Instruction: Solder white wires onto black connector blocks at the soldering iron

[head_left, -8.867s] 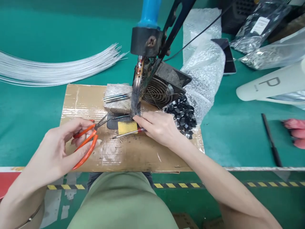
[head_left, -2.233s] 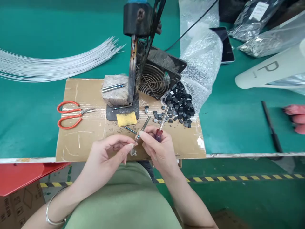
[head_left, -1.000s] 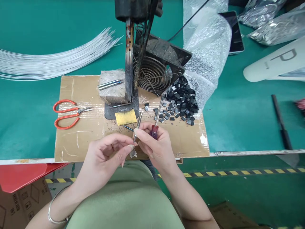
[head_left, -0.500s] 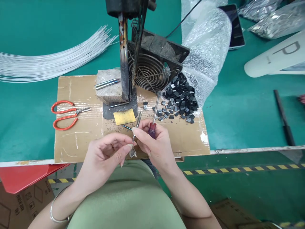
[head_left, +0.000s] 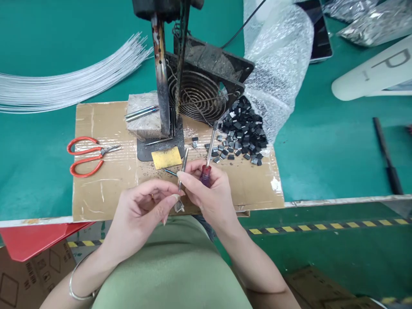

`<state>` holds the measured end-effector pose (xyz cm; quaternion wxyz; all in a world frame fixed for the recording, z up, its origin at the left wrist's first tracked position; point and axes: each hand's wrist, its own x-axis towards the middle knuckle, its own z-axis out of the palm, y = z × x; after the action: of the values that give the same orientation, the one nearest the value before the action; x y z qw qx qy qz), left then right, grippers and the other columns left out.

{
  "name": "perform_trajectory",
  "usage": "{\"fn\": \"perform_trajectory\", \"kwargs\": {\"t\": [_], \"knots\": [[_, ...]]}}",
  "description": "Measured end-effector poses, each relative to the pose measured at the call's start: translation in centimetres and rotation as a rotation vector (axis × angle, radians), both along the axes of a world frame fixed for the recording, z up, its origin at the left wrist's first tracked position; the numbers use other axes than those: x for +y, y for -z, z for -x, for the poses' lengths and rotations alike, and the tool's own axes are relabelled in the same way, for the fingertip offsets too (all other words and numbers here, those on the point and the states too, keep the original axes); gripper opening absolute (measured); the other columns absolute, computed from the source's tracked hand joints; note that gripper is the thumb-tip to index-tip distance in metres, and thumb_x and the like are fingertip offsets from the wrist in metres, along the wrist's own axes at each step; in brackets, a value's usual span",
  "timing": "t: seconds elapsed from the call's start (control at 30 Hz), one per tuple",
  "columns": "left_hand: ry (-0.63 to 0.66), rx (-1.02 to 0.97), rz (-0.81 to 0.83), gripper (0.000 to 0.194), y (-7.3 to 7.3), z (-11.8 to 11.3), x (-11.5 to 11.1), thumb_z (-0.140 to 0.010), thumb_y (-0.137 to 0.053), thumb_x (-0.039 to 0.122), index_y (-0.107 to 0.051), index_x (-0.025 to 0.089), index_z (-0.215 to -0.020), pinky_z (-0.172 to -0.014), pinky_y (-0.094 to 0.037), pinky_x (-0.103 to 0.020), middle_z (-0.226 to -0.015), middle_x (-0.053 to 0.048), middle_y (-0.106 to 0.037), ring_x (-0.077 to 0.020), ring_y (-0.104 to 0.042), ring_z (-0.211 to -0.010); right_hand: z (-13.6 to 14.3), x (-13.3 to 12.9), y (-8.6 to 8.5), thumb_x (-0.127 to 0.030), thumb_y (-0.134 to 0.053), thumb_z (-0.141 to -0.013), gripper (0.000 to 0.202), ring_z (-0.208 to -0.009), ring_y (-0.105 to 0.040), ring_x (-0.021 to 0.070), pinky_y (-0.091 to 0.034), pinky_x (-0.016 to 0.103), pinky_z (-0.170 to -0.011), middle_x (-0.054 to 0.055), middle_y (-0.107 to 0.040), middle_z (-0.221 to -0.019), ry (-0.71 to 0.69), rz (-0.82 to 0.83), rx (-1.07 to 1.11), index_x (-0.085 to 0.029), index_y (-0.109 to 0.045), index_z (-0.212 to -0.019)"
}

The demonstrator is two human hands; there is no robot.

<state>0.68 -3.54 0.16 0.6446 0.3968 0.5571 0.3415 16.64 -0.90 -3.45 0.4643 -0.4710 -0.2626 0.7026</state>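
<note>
A green desk (head_left: 80,25) spans the view, and at its near edge lies a sheet of cardboard (head_left: 103,189). A bundle of white wires (head_left: 80,88) curves in on the left, crumpled bubble wrap (head_left: 280,68) lies to the right, and a grimy fan (head_left: 206,96) stands behind a soldering iron (head_left: 161,73) whose tip points down. Over the cardboard's near edge, the left hand (head_left: 141,214) has its fingers pinching the near end of a slim metal rod (head_left: 184,163); the right hand (head_left: 212,195) presses the same rod between thumb and fingers, and its palm side also holds a red-handled screwdriver (head_left: 206,171), pointing away. Beside the fan is a heap of small black components (head_left: 246,124), some strewn nearer the right hand. Orange-handled scissors (head_left: 102,152) lie on the cardboard's left side, a yellow sponge (head_left: 166,158) nearer the middle. Smallest, a grey scrap (head_left: 179,207) pokes out below the left thumb (what it is, I cannot tell).
</note>
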Motion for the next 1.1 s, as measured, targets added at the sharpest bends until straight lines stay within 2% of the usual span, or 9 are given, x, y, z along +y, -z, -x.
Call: {"fn": "perform_trajectory", "kwargs": {"t": [0.13, 0.23, 0.4, 0.53, 0.67, 0.87, 1.1], "knots": [[-0.014, -0.007, -0.011, 0.005, -0.09, -0.05, -0.05, -0.092, -0.077, 0.022, -0.078, 0.023, -0.096, -0.05, -0.046, -0.012, -0.069, 0.003, -0.068, -0.0054, -0.055, -0.053, -0.15, 0.03, 0.09, -0.04, -0.087, -0.079, 0.027, -0.047, -0.039, 0.0056, -0.032, 0.021, -0.045, -0.007, -0.054, -0.06, -0.007, -0.004, 0.028, -0.02, -0.069, -0.079], [-0.027, -0.005, -0.003, 0.004, -0.22, -0.08, -0.08, -0.092, -0.077, 0.022, -0.079, 0.023, -0.096, -0.051, -0.046, -0.012, -0.069, 0.003, -0.068, -0.005, -0.055, -0.053, -0.19, 0.1, 0.05, -0.037, -0.091, -0.075, 0.028, -0.047, -0.037, 0.005, -0.03, 0.021, -0.044, -0.007, -0.055, -0.06, 0.007, 0.0, 0.037, -0.02, -0.07, -0.079], [-0.03, -0.01, -0.016, 0.006, -0.23, -0.1, -0.18, -0.092, -0.076, 0.021, -0.079, 0.024, -0.096, -0.052, -0.046, -0.01, -0.072, 0.003, -0.069, -0.0042, -0.055, -0.056, -0.16, 0.16, -0.06, -0.045, -0.089, -0.075, 0.033, -0.047, -0.034, 0.0048, -0.026, 0.022, -0.043, -0.005, -0.058, -0.062, -0.001, 0.027, 0.024, -0.019, -0.07, -0.08], [-0.035, 0.001, -0.032, 0.009, -0.05, -0.05, -0.22, -0.093, -0.076, 0.02, -0.08, 0.026, -0.098, -0.054, -0.047, -0.009, -0.073, 0.004, -0.069, -0.0038, -0.054, -0.057, -0.19, 0.19, -0.01, -0.045, -0.088, -0.077, 0.032, -0.047, -0.033, 0.0047, -0.025, 0.022, -0.044, -0.005, -0.057, -0.061, -0.01, 0.032, 0.028, -0.019, -0.07, -0.081], [-0.047, 0.003, -0.059, 0.008, 0.13, -0.04, -0.21, -0.092, -0.076, 0.02, -0.08, 0.026, -0.097, -0.053, -0.047, -0.009, -0.072, 0.003, -0.07, -0.0043, -0.054, -0.056, -0.18, 0.17, 0.08, -0.042, -0.091, -0.075, 0.031, -0.048, -0.034, 0.0048, -0.025, 0.022, -0.044, -0.006, -0.056, -0.061, -0.006, 0.021, 0.021, -0.019, -0.071, -0.08], [-0.073, 0.014, -0.066, 0.007, 0.08, -0.1, -0.13, -0.09, -0.078, 0.02, -0.08, 0.023, -0.095, -0.051, -0.047, -0.01, -0.068, 0.002, -0.068, -0.0051, -0.055, -0.054, -0.06, 0.05, 0.26, -0.036, -0.088, -0.079, 0.022, -0.05, -0.033, 0.0047, -0.028, 0.022, -0.046, -0.006, -0.056, -0.066, 0.003, -0.04, 0.023, -0.021, -0.073, -0.083], [-0.095, 0.032, -0.064, 0.005, 0.42, -0.14, 0.14, -0.089, -0.079, 0.022, -0.08, 0.023, -0.094, -0.05, -0.047, -0.01, -0.064, 0.002, -0.065, -0.0052, -0.055, -0.052, 0.17, 0.38, -0.13, -0.038, -0.087, -0.079, 0.024, -0.051, -0.036, 0.0066, -0.032, 0.023, -0.048, -0.006, -0.053, -0.062, 0.003, -0.072, -0.066, -0.02, -0.071, -0.081]]}}
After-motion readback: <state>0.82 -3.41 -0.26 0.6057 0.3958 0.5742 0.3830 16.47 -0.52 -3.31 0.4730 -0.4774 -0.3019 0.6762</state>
